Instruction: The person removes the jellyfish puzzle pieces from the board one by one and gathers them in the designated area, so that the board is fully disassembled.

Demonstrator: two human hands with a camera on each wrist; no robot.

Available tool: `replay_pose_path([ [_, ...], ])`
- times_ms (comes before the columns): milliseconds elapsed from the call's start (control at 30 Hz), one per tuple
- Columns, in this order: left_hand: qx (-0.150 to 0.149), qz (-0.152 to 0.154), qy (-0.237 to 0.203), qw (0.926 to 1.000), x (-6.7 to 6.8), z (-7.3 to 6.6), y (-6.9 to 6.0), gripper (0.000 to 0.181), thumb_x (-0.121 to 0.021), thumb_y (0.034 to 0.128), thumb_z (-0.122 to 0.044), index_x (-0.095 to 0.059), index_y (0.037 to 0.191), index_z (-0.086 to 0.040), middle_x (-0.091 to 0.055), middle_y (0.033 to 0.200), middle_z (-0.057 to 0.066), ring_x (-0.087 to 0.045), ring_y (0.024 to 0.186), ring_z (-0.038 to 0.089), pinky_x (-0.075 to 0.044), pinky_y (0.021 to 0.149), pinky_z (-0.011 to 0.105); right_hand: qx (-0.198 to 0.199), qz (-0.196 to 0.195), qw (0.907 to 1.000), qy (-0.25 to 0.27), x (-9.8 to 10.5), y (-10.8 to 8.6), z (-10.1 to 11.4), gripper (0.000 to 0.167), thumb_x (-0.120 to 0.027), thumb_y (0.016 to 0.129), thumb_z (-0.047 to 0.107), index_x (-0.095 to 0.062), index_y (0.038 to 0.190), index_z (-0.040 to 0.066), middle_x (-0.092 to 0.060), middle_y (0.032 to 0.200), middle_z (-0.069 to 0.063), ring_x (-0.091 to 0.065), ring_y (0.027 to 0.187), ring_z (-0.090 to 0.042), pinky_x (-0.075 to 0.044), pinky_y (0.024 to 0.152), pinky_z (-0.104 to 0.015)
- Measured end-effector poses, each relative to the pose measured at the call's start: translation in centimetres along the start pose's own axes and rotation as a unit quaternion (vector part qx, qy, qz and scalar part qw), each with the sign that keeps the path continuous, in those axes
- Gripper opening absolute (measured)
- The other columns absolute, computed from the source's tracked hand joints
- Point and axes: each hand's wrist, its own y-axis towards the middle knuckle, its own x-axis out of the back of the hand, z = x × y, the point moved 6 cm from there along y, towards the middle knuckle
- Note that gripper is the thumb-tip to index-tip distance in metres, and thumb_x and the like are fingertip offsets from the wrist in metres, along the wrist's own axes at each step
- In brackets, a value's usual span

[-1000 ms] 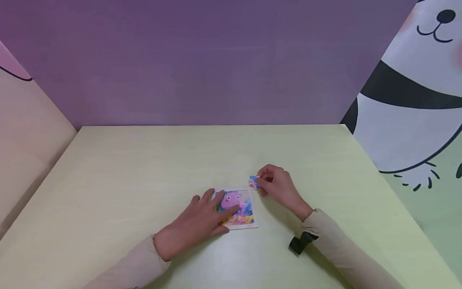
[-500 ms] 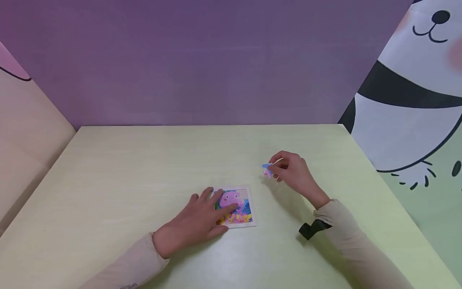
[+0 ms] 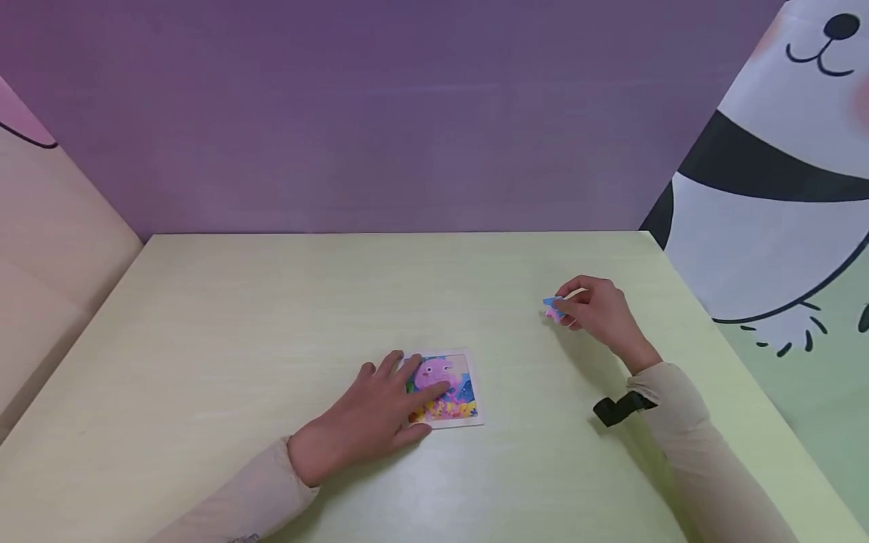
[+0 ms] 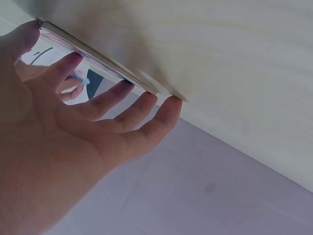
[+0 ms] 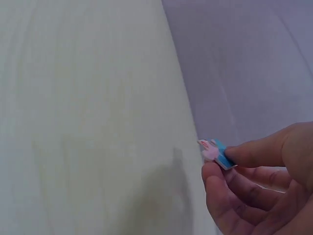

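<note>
A small square jigsaw puzzle (image 3: 453, 408) with a pink cartoon animal and yellow flowers lies in a pale frame on the table. A bare pale patch shows at its upper right. My left hand (image 3: 370, 422) rests on its left part with fingers spread. In the left wrist view, those fingertips meet the thin puzzle edge (image 4: 93, 54). Off to the right, my right hand (image 3: 604, 313) pinches a blue and pink puzzle piece (image 3: 553, 310) above the table. In the right wrist view, thumb and fingertips hold the piece (image 5: 214, 152). A thin pale edge shows behind it among the fingers; what it is I cannot tell.
The pale wooden table (image 3: 285, 317) ends at a purple wall (image 3: 407, 121) at the back. On the right stands a wall with a cartoon panda (image 3: 774, 166). A black strap mount (image 3: 621, 409) sticks out from the right wrist.
My right hand has carried the puzzle piece from beside the puzzle's upper right corner away to the right and back. The left hand and the puzzle have stayed in place.
</note>
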Motion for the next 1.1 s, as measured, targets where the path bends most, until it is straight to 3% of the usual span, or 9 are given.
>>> replay_pose_path([
  [200, -0.003, 0.0, 0.0, 1.0, 0.0, -0.6, 0.2, 0.05, -0.054, 0.0981, -0.046, -0.051, 0.146, -0.031, -0.046, 0.145, 0.018, -0.04, 0.132, 0.039, -0.044, 0.091, 0.054, -0.053, 0.013, 0.9982, -0.024, 0.9, 0.2, -2.9, 0.027, -0.068, 0.094, 0.016, -0.061, 0.109, -0.006, -0.072, 0.088, -0.015, -0.069, 0.068, -0.016, -0.057, 0.065, -0.027],
  [533, -0.024, -0.034, 0.018, 0.999, 0.3, -0.2, 0.5, 0.051, -0.062, 0.0952, -0.048, -0.056, 0.141, -0.029, -0.052, 0.14, 0.019, -0.045, 0.128, 0.038, -0.046, 0.085, 0.051, -0.048, 0.019, 0.9914, -0.12, 0.9, 0.4, -3.7, 0.022, -0.07, 0.092, 0.016, -0.066, 0.103, -0.003, -0.065, 0.086, -0.01, -0.054, 0.076, -0.023, -0.045, 0.065, -0.03],
  [867, -0.015, -0.003, -0.081, 0.9966, 0.7, 0.3, 0.7, 0.054, -0.064, 0.0939, -0.049, -0.056, 0.143, -0.029, -0.034, 0.154, 0.024, -0.035, 0.14, 0.033, -0.04, 0.092, 0.049, -0.017, 0.014, 0.9914, -0.129, 0.7, 0.3, -3.3, 0.018, -0.068, 0.093, 0.009, -0.066, 0.105, -0.004, -0.065, 0.09, -0.014, -0.052, 0.081, -0.026, -0.045, 0.068, -0.031],
  [1100, -0.011, 0.04, -0.066, 0.9969, 0.9, 0.7, 0.5, 0.049, -0.064, 0.0951, -0.048, -0.058, 0.141, -0.031, -0.04, 0.152, 0.02, -0.034, 0.141, 0.036, -0.04, 0.099, 0.051, 0.002, -0.002, 0.9907, -0.136, 1.0, 0.3, -2.5, 0.018, -0.068, 0.093, 0.015, -0.066, 0.103, 0.0, -0.064, 0.084, -0.012, -0.052, 0.074, -0.023, -0.042, 0.064, -0.032],
])
